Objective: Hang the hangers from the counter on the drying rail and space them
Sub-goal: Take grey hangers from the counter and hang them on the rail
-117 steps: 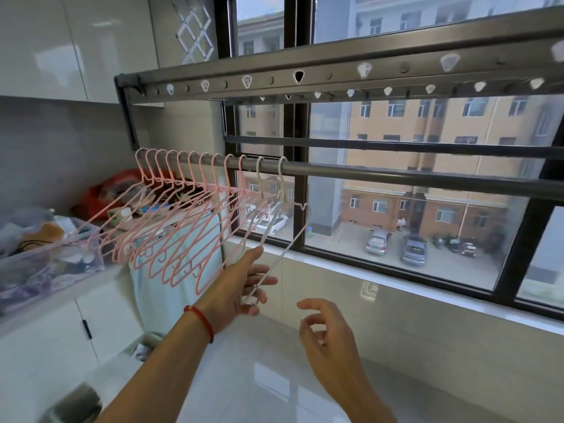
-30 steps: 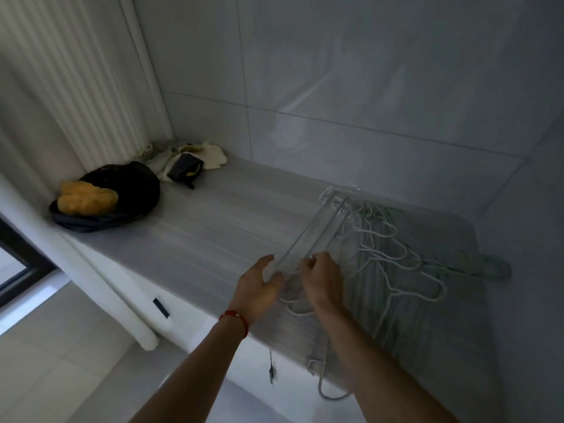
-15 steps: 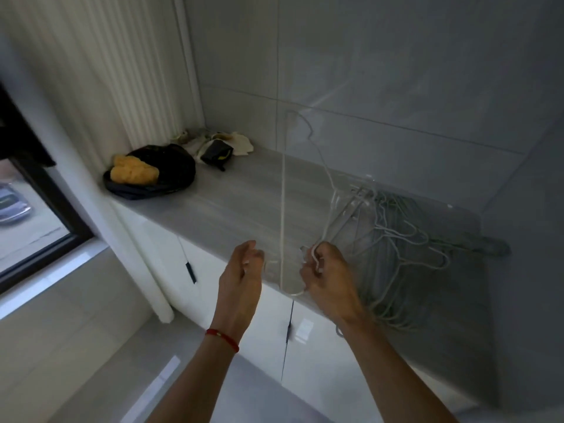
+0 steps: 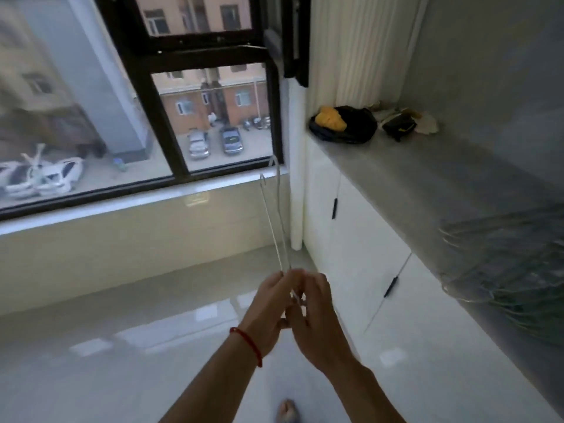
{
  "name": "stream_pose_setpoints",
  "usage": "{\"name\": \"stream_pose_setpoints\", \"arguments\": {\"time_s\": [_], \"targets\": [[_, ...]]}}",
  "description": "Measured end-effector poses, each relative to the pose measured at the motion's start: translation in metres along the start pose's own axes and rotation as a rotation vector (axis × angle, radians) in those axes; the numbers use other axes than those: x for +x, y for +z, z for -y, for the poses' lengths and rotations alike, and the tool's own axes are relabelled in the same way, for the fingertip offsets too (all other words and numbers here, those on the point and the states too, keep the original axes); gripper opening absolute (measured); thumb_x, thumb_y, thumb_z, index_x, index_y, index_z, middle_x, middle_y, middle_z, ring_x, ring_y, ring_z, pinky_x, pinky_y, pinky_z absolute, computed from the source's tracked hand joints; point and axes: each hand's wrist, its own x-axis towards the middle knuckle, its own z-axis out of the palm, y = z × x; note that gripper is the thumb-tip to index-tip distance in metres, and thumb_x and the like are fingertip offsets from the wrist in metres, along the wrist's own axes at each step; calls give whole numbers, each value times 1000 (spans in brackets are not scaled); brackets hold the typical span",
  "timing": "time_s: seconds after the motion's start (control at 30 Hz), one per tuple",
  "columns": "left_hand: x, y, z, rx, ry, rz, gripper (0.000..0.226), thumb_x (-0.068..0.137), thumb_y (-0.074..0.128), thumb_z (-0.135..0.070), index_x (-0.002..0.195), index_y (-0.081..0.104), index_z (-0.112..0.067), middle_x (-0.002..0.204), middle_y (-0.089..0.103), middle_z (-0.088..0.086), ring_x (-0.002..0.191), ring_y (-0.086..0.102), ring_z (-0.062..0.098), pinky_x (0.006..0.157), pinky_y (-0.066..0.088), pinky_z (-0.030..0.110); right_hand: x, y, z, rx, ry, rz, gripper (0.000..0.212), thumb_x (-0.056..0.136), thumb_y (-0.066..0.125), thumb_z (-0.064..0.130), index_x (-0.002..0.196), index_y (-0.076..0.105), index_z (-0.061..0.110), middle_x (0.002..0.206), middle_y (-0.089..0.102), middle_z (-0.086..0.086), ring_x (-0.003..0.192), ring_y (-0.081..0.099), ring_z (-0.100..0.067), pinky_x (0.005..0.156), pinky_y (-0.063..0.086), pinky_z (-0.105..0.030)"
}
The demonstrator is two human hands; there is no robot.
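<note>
The head camera looks down and forward across a small tiled room. Both of the person's forearms reach out from the bottom edge and meet near the middle of the picture.

The left hand point(image 4: 270, 312), with a red string bracelet point(image 4: 248, 345) at its wrist, is closed around the lower end of a thin white hanger point(image 4: 276, 221). The right hand point(image 4: 317, 319) is pressed against the left one, its fingers curled around the same bundle of wire. The hanger rises steeply from the two hands, seen nearly edge-on, so it shows as two slim pale rods side by side. Its upper tip reaches the level of the window sill point(image 4: 128, 199). Whether the hands hold one hanger or two is unclear.

At the right, a grey counter point(image 4: 406, 181) runs along the wall above white cupboard doors point(image 4: 360, 239). A heap of pale wire hangers point(image 4: 500, 270) lies on the near end of the counter, at the right edge of the picture, blurred and tangled. At the far end of the counter sits a black bag point(image 4: 351, 129) with something yellow point(image 4: 331, 119) on top. Just right of it lies a small dark item among pale cloths.

A large black-framed window point(image 4: 164, 123) fills the upper left. The drying rail is out of view. A bare foot point(image 4: 287, 410) shows on the glossy floor below the arms.
</note>
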Motion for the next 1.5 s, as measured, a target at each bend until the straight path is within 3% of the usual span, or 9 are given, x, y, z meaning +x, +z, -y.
{"name": "stream_pose_setpoints", "arguments": {"time_s": [0.13, 0.23, 0.3, 0.43, 0.5, 0.63, 0.77, 1.0, 1.5], "targets": [[-84, -72, 44, -137, -8, -196, 32, 93, 65, -35, 106, 78, -9, 93, 68, 10, 85, 60, 26, 69, 54, 38, -60, 54, 39, 76, -105, 346, 34, 91, 54, 45, 123, 43, 37, 127, 40, 14, 117, 48, 4, 91, 44, -3], [-146, -126, 69, -188, -15, -359, 33, 96, 63, -33, 108, 74, -4, 90, 66, 7, 79, 59, 22, 64, 52, 34, -95, 90, 69, 156, -140, 572, 38, 87, 56, 56, 119, 55, 35, 130, 45, 18, 123, 50, -2, 96, 46, -11], [-184, -160, 83, -205, -13, -472, 40, 97, 62, -41, 113, 70, -6, 106, 71, 10, 85, 63, 24, 67, 55, 34, -111, 110, 89, 212, -127, 628, 32, 85, 56, 59, 111, 58, 40, 128, 49, 22, 120, 53, -1, 93, 50, -14], [-263, -222, 102, -250, -5, -667, 48, 95, 63, -51, 117, 67, -8, 122, 64, 13, 96, 59, 29, 71, 56, 37, -130, 151, 132, 306, -78, 697, 21, 86, 57, 41, 102, 62, 29, 118, 59, 17, 109, 59, 0, 85, 50, -12], [-306, -252, 110, -275, 29, -729, 48, 95, 64, -49, 113, 70, -5, 121, 66, 14, 94, 58, 29, 69, 54, 37, -138, 177, 153, 367, -22, 735, 19, 86, 58, 37, 100, 64, 27, 112, 64, 16, 105, 63, -3, 85, 54, -21], [-390, -313, 121, -352, 95, -825, 40, 93, 71, -37, 111, 74, -2, 119, 72, 14, 88, 58, 29, 59, 48, 36, -163, 243, 201, 443, 75, 787, 16, 82, 62, 31, 95, 68, 24, 101, 70, 11, 98, 69, -11, 84, 59, -34], [-466, -380, 118, -280, 161, -882, 36, 92, 72, -35, 110, 75, -3, 112, 76, 11, 85, 61, 28, 58, 48, 37, -197, 318, 260, 468, 70, 842, 9, 96, 62, 14, 93, 70, 17, 98, 74, -2, 92, 72, -18, 83, 59, -43], [-566, -510, 99, -228, 259, -881, 29, 96, 64, -32, 118, 72, -14, 108, 77, 13, 82, 63, 29, 55, 50, 35, -262, 438, 369, 462, 4, 824, 12, 95, 60, 13, 94, 70, 19, 92, 73, 4, 89, 71, -16, 79, 61, -36], [-574, -706, -21, -248, 358, -898, 37, 96, 55, -30, 124, 66, -9, 110, 75, 26, 71, 62, 27, 53, 48, 30, -222, 575, 460, 418, -106, 800, 14, 95, 59, 14, 91, 69, 22, 86, 71, 7, 81, 70, -14, 77, 62, -40]]}}
